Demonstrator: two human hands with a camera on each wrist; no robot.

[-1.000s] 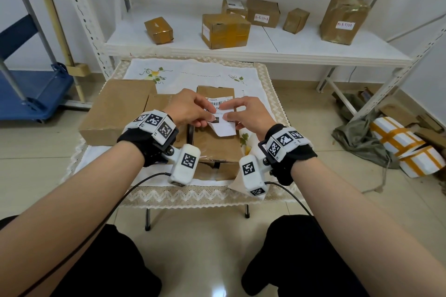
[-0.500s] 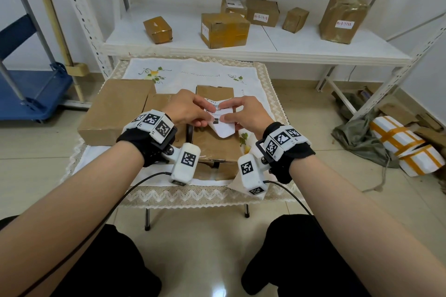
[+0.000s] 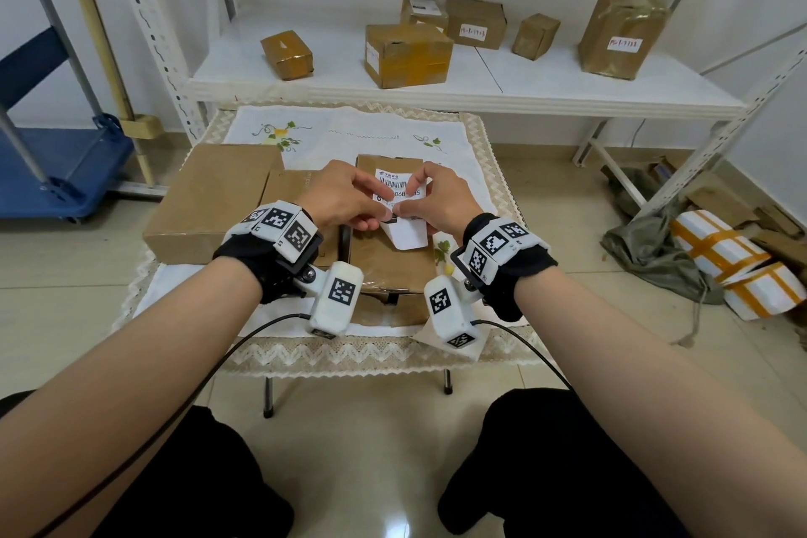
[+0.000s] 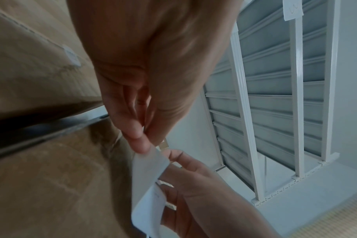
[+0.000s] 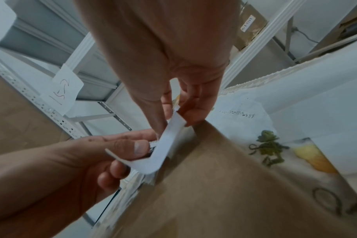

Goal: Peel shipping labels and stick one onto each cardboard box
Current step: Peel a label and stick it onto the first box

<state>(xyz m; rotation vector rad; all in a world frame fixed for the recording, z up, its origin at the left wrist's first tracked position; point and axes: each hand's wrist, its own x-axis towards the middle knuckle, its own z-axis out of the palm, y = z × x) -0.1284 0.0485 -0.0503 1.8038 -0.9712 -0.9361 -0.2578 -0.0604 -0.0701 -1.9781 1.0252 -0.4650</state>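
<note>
A white shipping label [image 3: 398,187] with a barcode is held over a brown cardboard box [image 3: 393,271] at the middle of the small table. My left hand [image 3: 364,210] pinches its left side and my right hand [image 3: 417,199] pinches its right side. The plain white backing [image 3: 410,234] curls down toward me below the fingers. In the left wrist view my left hand [image 4: 143,140] nips the paper's top corner [image 4: 151,162]. My right hand [image 5: 177,116] nips the strip's [image 5: 163,149] far end in the right wrist view. A large flat box [image 3: 209,197] and a thinner box [image 3: 292,192] lie to the left.
A white cloth with lace trim [image 3: 349,131] covers the table. Behind it a white shelf [image 3: 502,83] carries several taped boxes, some labelled. A blue cart [image 3: 56,162] stands at the left. Striped parcels [image 3: 738,262] and a grey bag [image 3: 646,249] lie on the floor at the right.
The folded paper has been opened out: the barcode face now shows above my fingers and the backing hangs lower. Both hands stayed over the middle box.
</note>
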